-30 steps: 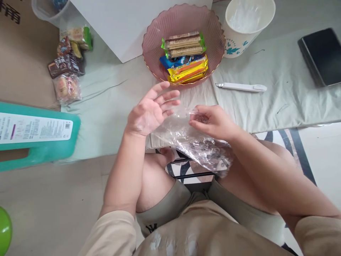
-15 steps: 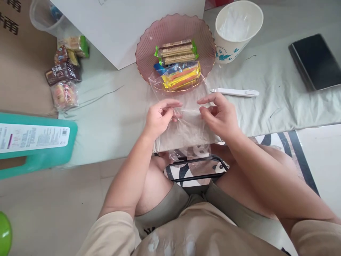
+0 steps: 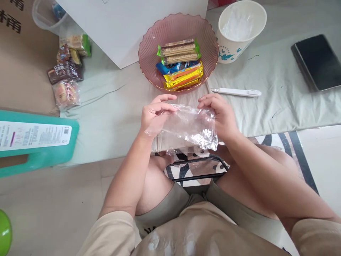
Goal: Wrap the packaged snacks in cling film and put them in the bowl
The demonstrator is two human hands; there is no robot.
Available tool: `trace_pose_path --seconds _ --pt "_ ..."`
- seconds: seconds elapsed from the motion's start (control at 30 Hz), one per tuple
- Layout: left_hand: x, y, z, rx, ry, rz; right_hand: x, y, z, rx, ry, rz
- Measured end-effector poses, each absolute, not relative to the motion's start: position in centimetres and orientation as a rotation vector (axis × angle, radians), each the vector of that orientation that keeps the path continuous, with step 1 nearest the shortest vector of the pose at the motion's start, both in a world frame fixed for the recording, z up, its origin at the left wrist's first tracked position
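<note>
While both hands pinch its top edge, the left hand (image 3: 153,115) and right hand (image 3: 222,115) stretch a clear plastic bag (image 3: 188,128) flat near the cloth's (image 3: 112,117) front edge, just before the pink bowl (image 3: 149,57).

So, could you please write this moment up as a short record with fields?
left hand: left hand pinches one end of the clear plastic bag
right hand: right hand pinches the other end
bag: crumpled, held between both hands above the table edge
bowl: pink bowl behind the hands, holding wrapped snack bars
beside bowl: white cup with a plastic liner
near right hand: white pen-like tool on the cloth
far left: loose snack packets
</note>
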State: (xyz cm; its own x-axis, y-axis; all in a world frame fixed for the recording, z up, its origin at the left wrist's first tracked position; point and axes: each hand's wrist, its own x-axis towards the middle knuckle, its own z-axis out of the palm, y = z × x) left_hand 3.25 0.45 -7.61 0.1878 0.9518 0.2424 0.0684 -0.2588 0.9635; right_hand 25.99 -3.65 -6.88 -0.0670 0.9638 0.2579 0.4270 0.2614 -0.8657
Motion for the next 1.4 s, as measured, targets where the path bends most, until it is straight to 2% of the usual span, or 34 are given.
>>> trace_pose_path --seconds 0.63,1.03,1.4 --pt "3.0 -0.2 -6.6 1.422 1.071 1.096 26.9 -2.7 -8.0 -1.202 -1.402 1.017" --pt "3.1 -0.1 -6.7 1.335 1.098 1.164 27.5 -2.7 -8.2 -1.252 -1.496 0.886" --pt "1.7 -0.5 -6.2 1.137 0.822 0.942 26.1 -2.6 -8.1 -1.109 -1.208 0.912"
